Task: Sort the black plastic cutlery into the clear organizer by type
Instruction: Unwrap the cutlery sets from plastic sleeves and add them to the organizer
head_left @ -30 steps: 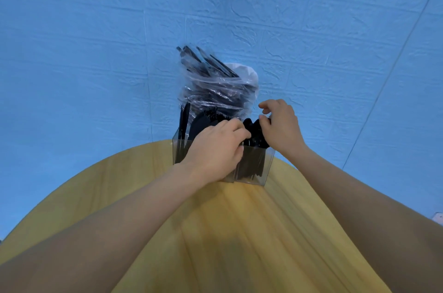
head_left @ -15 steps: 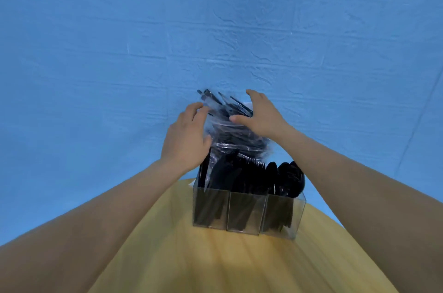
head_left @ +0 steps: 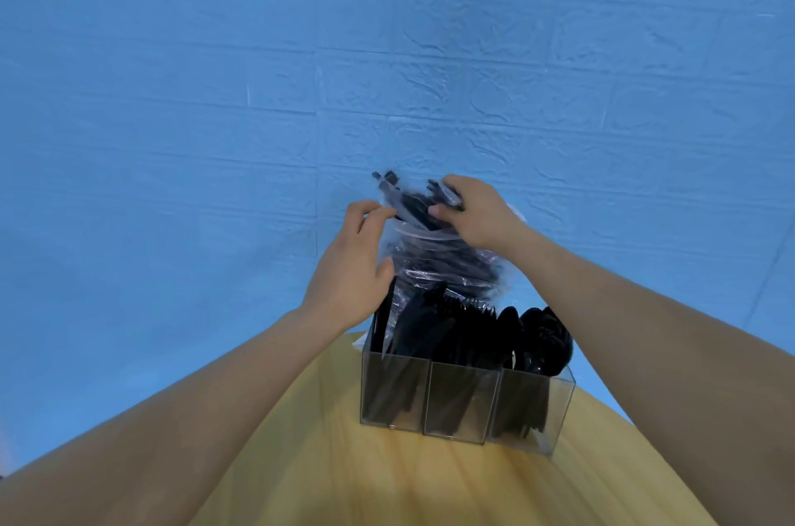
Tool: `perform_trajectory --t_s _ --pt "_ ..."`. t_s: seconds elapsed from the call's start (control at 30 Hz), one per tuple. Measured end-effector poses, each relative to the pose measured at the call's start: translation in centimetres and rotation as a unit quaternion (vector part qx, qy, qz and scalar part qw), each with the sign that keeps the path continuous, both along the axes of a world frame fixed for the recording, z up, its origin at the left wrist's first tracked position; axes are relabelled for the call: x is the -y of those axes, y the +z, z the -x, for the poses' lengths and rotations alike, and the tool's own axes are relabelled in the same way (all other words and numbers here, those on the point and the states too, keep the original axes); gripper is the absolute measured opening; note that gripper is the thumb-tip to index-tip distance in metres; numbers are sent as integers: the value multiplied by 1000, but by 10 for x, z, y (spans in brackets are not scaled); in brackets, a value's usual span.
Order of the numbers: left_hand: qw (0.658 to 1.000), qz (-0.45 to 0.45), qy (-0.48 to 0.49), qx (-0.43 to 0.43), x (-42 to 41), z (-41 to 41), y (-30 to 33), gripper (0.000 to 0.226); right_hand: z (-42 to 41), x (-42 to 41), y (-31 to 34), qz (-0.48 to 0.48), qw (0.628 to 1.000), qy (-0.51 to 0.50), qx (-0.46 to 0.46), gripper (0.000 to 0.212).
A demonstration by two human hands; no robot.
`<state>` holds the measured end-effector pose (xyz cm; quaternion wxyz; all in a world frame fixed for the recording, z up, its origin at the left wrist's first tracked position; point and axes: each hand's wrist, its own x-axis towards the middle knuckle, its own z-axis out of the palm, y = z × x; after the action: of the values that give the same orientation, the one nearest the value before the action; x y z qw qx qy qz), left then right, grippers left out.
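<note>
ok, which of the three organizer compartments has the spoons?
The right-end compartment, nearest the right forearm: rounded spoon bowls stick out of it. The middle one shows fork tines, the left one flat knife-like blades.

A single wide-angle view looks from the person's head forward and slightly down across a round wooden table (head_left: 387,478) toward a blue wall (head_left: 258,95), with both forearms reaching away from the lens. The clear organizer (head_left: 464,405) sits just right of centre in the lower half, near enough that its three compartments show. The wall fills everything above and beside the organizer.
</note>
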<state>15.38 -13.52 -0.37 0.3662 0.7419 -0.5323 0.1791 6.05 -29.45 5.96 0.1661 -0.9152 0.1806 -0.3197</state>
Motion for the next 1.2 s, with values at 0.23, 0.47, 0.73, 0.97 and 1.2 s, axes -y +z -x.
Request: perform_trajectory --t_s 0.23,0.47,0.73,0.97,1.2 --pt "997 -72 0 19 9 4 4 60 14 -4 15 -46 989 13 142 13" --pt "997 -76 11 9 5 13 15 57 31 -26 53 -93 949 32 299 6" --pt "999 -10 -23 -37 -37 52 21 45 81 -84 54 4 983 -5 181 12" --pt "975 13 -21 -219 -102 95 -43 36 124 -151 -39 76 992 -27 -97 10" --pt "943 -11 38 -330 -153 124 -120 41 134 -195 -151 43 962 -97 -253 60"
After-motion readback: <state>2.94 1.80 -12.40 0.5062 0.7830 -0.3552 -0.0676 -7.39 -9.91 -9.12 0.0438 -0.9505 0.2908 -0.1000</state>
